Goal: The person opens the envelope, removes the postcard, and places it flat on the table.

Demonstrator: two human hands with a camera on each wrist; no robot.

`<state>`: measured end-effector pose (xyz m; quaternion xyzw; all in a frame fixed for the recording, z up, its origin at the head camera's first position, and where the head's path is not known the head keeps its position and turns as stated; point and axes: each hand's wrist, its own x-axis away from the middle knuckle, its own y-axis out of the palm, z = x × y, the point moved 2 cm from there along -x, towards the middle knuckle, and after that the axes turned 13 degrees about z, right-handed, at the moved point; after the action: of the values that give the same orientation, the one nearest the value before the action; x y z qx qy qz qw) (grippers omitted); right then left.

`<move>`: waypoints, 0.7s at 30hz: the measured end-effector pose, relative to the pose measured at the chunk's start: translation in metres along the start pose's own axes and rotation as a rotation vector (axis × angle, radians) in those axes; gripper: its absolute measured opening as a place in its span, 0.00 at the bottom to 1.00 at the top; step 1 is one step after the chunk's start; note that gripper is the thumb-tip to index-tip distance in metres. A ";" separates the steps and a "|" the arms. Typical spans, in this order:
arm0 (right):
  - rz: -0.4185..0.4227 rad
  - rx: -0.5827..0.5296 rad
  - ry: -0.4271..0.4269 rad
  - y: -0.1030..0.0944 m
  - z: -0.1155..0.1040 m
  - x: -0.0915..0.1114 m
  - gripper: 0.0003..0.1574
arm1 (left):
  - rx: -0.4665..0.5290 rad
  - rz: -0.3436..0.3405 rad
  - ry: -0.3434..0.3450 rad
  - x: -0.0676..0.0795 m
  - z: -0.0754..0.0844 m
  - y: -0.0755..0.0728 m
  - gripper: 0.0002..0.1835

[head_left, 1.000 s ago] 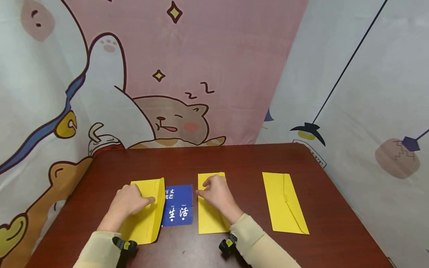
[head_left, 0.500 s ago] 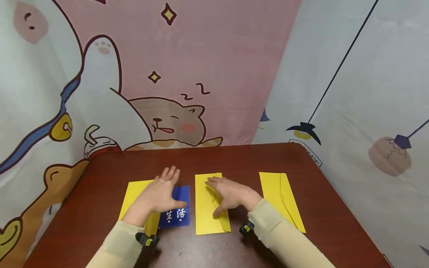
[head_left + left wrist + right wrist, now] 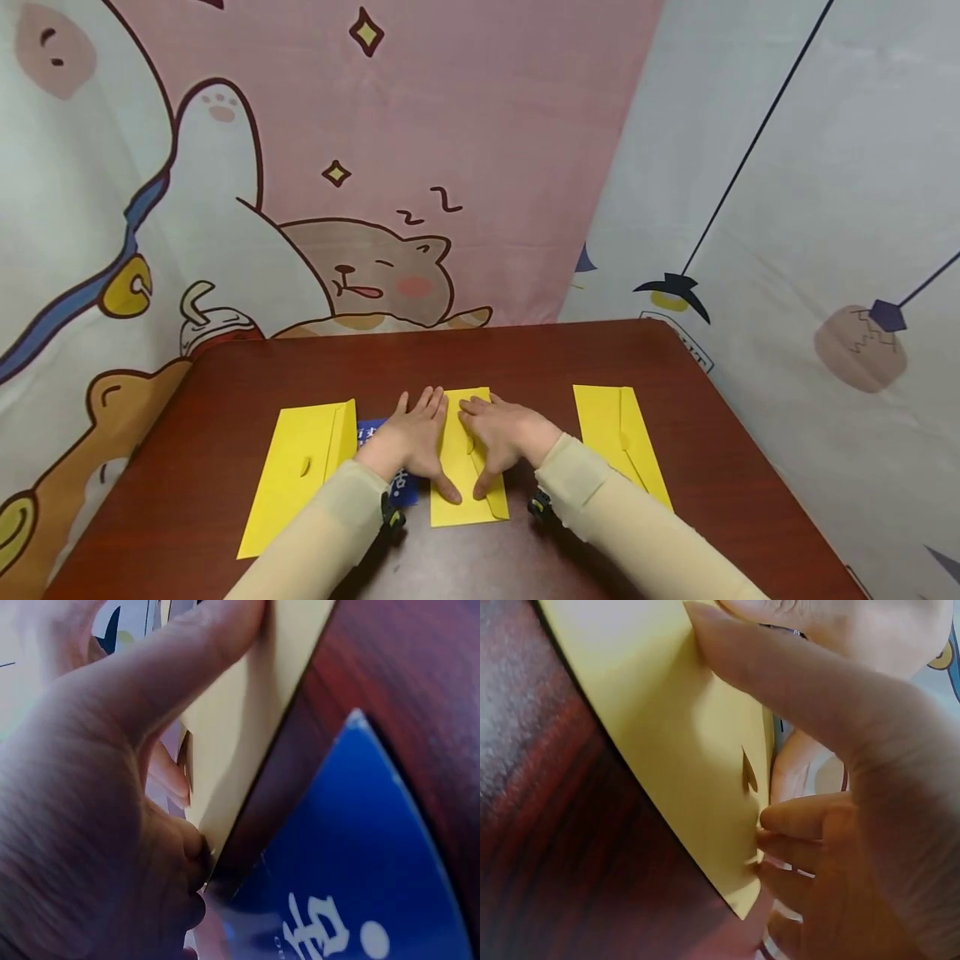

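A yellow envelope point(image 3: 456, 454) lies flat mid-table with its flap seam showing. My left hand point(image 3: 411, 437) reaches over its left side, fingers extended and thumb low on the paper. From the other side my right hand point(image 3: 504, 433) touches it, fingertips near the top and thumb lower down. In the left wrist view the thumb lies over the envelope point(image 3: 244, 727). The right wrist view shows the thumb and fingertips on the envelope point(image 3: 656, 720), near a small slit. A blue card point(image 3: 407, 490) with white characters is partly hidden under my left hand and forearm.
To the left lies a larger yellow envelope point(image 3: 281, 479) with its side flap raised and a small slit in its face. A third yellow envelope point(image 3: 618, 429) lies to the right, partly behind my right sleeve. All rest on a dark red-brown table point(image 3: 540, 354) before a cartoon-printed cloth point(image 3: 525, 167).
My left hand has left the larger left envelope and moved right, over the blue card to the middle envelope. My right hand has spread from a pinch and turned inward over the envelope.
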<state>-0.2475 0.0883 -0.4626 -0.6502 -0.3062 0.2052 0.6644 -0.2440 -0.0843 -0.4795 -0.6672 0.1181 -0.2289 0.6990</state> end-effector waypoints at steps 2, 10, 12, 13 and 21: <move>-0.010 0.014 0.018 -0.002 -0.001 0.000 0.82 | 0.007 -0.007 -0.005 0.001 0.002 -0.002 0.87; -0.041 0.069 0.083 -0.014 0.001 0.006 0.84 | 0.007 -0.004 -0.016 0.000 0.004 0.000 0.88; -0.042 0.059 0.099 -0.019 0.003 0.011 0.85 | 0.007 -0.004 -0.019 -0.001 0.004 0.000 0.88; -0.042 0.048 0.108 -0.020 0.005 0.013 0.85 | 0.009 -0.003 -0.021 -0.001 0.004 0.001 0.89; -0.012 -0.098 0.202 -0.022 0.020 0.031 0.84 | 0.014 0.006 -0.029 -0.002 0.002 0.004 0.90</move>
<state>-0.2416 0.1222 -0.4370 -0.6975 -0.2512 0.1193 0.6604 -0.2442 -0.0811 -0.4835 -0.6651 0.1082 -0.2182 0.7060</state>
